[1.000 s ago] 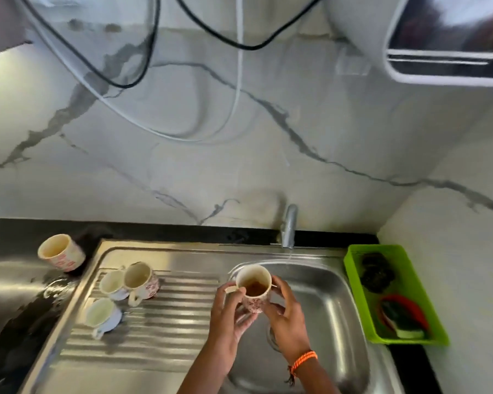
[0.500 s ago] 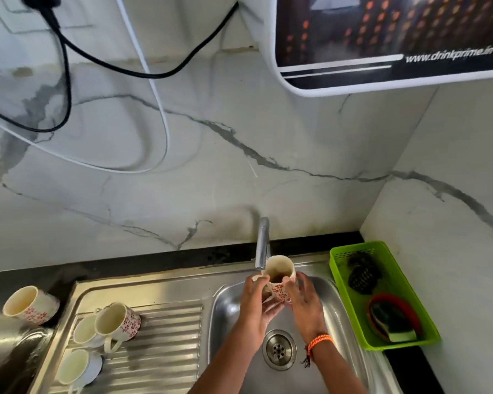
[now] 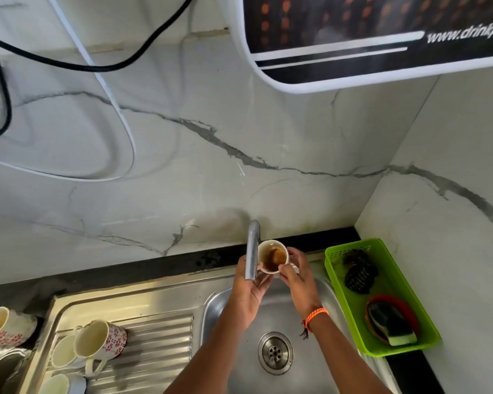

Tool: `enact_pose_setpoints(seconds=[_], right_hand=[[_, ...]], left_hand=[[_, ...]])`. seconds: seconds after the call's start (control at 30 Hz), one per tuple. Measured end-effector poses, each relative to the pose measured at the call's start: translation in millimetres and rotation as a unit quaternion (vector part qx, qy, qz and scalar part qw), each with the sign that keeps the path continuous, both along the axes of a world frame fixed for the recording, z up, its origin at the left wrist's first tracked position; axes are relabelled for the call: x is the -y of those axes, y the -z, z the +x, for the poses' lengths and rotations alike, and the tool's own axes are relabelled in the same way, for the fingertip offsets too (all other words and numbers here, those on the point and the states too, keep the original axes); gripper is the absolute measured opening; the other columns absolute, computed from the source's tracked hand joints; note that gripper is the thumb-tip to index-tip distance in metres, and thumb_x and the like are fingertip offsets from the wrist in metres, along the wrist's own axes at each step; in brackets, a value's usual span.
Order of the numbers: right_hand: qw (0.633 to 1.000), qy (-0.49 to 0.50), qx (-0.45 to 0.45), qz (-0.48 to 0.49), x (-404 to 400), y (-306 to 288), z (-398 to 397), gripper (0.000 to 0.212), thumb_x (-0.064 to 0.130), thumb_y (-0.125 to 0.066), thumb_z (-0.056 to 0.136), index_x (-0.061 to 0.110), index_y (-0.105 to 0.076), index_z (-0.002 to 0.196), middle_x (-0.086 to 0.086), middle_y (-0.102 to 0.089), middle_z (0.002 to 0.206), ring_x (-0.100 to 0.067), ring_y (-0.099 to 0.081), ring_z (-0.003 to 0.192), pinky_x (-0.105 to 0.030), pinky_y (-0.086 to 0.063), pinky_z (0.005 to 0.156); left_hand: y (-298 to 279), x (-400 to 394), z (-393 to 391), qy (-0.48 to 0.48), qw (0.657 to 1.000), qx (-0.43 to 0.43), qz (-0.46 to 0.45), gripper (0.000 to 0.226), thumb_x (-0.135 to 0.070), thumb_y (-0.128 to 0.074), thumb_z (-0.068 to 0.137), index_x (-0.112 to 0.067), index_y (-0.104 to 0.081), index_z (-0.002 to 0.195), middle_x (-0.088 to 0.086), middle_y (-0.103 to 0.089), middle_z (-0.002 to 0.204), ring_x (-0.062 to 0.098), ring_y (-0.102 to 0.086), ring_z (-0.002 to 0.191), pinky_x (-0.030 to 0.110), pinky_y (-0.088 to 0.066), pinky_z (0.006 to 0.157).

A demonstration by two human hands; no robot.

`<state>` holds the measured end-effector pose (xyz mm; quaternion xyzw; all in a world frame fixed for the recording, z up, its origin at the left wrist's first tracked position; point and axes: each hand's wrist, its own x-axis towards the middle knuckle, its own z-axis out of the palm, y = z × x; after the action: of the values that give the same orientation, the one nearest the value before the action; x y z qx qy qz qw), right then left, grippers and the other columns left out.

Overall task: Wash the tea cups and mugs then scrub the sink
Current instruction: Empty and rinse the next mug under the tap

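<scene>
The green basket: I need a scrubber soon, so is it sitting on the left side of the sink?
No, the green basket stands on the counter to the right of the sink, against the side wall.

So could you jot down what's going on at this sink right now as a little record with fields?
Held item: cup with brown dregs inside, held beside the tap above the sink
Left hand: under the cup, fingers around its base
Right hand: grips the cup's right side
Water: no stream visible
Waiting: four cups at left, on and beside the draining board
Cleaning gear: green basket at right holds scrubbers and a sponge
</scene>
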<state>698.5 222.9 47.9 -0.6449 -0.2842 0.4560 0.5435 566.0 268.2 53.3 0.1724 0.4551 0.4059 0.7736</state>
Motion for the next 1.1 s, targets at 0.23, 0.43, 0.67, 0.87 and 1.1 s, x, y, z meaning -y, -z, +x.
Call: enact_pose_setpoints(seconds=[0.23, 0.43, 0.67, 0.87, 1.1], right_hand=[[0.994, -0.033, -0.103, 0.027, -28.9, 8.3, -17.3, 0.051, 0.016, -0.062, 0.079, 0.022, -0.060, 0.130, -0.014, -0.063, 0.130, -0.025, -0.066, 0.113, -0.028, -0.059, 0.083], [0.981, -0.035, -0.190, 0.004, -26.0, 13.1, -40.6, 0.049, 0.024, -0.066, 0.081, 0.018, -0.061, 0.129, -0.014, -0.073, 0.114, -0.028, -0.072, 0.101, -0.033, -0.061, 0.081], [0.986, -0.023, -0.165, -0.010, 6.7, 27.4, -59.5, 0.031, 0.021, -0.068, 0.094, 0.018, -0.063, 0.124, -0.023, -0.074, 0.109, -0.035, -0.074, 0.095, -0.035, -0.064, 0.080], [0.994, -0.031, -0.109, -0.009, 36.0, 40.8, -54.1, 0.028, 0.025, -0.074, 0.095, 0.022, -0.066, 0.122, -0.011, -0.074, 0.117, -0.027, -0.075, 0.105, -0.038, -0.064, 0.087], [0.999, -0.021, -0.046, 0.010, 41.9, 38.2, -27.9, 0.041, 0.040, -0.074, 0.078, 0.036, -0.067, 0.119, -0.003, -0.072, 0.121, -0.022, -0.070, 0.115, -0.045, -0.063, 0.093]], left_hand=[[-1.5, -17.4, -25.6, 0.000, 0.999, -0.013, 0.052, 0.071, -0.021, -0.085, 0.062, -0.011, -0.059, 0.127, 0.018, -0.071, 0.105, 0.027, -0.069, 0.094, 0.041, -0.055, 0.089], [1.6, -20.2, -47.9, 0.006, 0.992, -0.110, 0.063, 0.059, -0.019, -0.083, 0.067, -0.013, -0.065, 0.123, 0.023, -0.075, 0.110, 0.035, -0.073, 0.099, 0.052, -0.057, 0.102], [9.3, 6.7, -65.4, 0.004, 0.987, -0.156, 0.025, 0.063, -0.029, -0.084, 0.066, -0.011, -0.065, 0.123, 0.023, -0.077, 0.106, 0.037, -0.076, 0.098, 0.045, -0.063, 0.085], [22.9, 34.8, -63.9, 0.004, 0.991, -0.130, -0.044, 0.038, -0.013, -0.080, 0.088, -0.010, -0.063, 0.122, 0.031, -0.068, 0.123, 0.047, -0.071, 0.109, 0.046, -0.063, 0.085], [12.2, 36.9, -40.0, 0.016, 0.997, -0.069, -0.029, 0.055, -0.015, -0.075, 0.069, -0.006, -0.059, 0.121, 0.031, -0.072, 0.118, 0.047, -0.070, 0.115, 0.051, -0.057, 0.102]])
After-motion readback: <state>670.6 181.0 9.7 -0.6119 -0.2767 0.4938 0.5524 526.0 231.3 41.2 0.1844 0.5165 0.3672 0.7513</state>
